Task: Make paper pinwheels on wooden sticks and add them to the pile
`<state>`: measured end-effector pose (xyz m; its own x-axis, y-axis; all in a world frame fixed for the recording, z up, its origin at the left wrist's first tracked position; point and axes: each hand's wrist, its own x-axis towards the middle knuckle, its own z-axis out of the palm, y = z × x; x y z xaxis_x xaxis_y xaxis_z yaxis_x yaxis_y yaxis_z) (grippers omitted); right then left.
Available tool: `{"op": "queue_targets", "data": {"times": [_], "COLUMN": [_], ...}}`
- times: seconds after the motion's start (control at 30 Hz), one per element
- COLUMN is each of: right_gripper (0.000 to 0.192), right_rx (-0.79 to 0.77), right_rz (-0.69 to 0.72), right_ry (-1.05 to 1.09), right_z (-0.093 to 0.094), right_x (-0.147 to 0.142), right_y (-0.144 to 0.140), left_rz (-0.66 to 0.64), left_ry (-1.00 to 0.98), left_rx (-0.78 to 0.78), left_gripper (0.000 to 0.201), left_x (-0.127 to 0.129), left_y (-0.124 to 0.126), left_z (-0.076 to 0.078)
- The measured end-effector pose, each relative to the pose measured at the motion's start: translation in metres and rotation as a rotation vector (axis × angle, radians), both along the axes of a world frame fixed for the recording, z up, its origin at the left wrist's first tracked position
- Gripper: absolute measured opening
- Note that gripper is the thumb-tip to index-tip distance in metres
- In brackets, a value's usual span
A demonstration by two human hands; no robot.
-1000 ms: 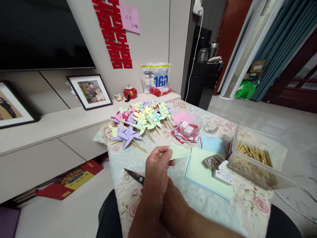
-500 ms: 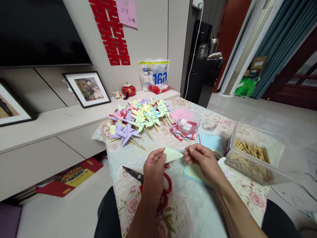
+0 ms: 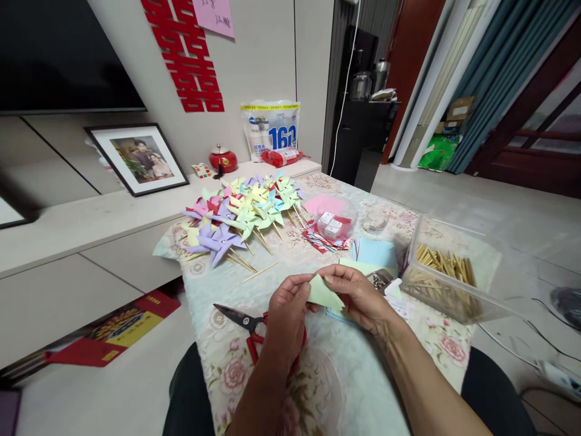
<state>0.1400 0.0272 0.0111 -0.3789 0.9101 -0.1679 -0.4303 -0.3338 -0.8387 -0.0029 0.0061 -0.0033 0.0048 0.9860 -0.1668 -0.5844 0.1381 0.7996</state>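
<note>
A folded piece of pale green paper [image 3: 324,294] is pinched between my two hands above the cloth-covered table. My left hand [image 3: 290,306] grips its left edge with thumb and fingers. My right hand [image 3: 356,297] holds its right side near the top corner. Under and left of my left forearm lie red-handled scissors [image 3: 245,319], their blades pointing to the upper left. Behind my right hand is a stack of coloured paper sheets [image 3: 374,254], partly covered by the hand. A single thin wooden stick [image 3: 261,272] lies beyond my left hand.
Finished paper pinwheels [image 3: 245,212] on sticks are heaped at the back left. A clear plastic box [image 3: 436,297] of short wooden sticks stands at the right. Red patterned strips [image 3: 318,239] and a small clear container [image 3: 376,224] lie between. A low cabinet [image 3: 109,218] runs along the wall.
My right hand has moved left onto the green paper, and the paper has turned so its corner points up. The whole view has shifted slightly to the right.
</note>
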Motion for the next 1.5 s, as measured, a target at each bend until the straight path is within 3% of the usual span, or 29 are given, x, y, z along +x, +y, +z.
{"op": "queue_targets", "data": {"times": [0.5, 0.77, 0.87, 1.13, 1.5], "right_gripper": [0.034, 0.034, 0.032, 0.035, 0.034], "right_rx": [-0.075, -0.068, -0.064, -0.065, -0.051], "right_rz": [-0.027, -0.038, -0.081, -0.221, -0.217], "right_ry": [0.074, 0.074, 0.075, 0.05, 0.05], "right_z": [-0.004, -0.005, -0.006, -0.009, -0.009], "right_x": [-0.001, 0.0, 0.001, 0.004, 0.003], "right_y": [0.001, 0.001, 0.003, 0.009, 0.008], "left_rz": [-0.064, -0.104, -0.08, -0.066, 0.01], "left_ry": [-0.099, -0.127, -0.074, 0.197, 0.246], "left_rx": [-0.059, -0.071, -0.032, 0.051, 0.08], "left_gripper": [0.037, 0.027, 0.029, 0.059, 0.051], "left_x": [-0.002, -0.003, -0.002, 0.0, 0.003], "left_y": [-0.001, -0.002, -0.004, -0.007, 0.0], "left_z": [-0.001, -0.005, -0.001, 0.002, -0.008]}}
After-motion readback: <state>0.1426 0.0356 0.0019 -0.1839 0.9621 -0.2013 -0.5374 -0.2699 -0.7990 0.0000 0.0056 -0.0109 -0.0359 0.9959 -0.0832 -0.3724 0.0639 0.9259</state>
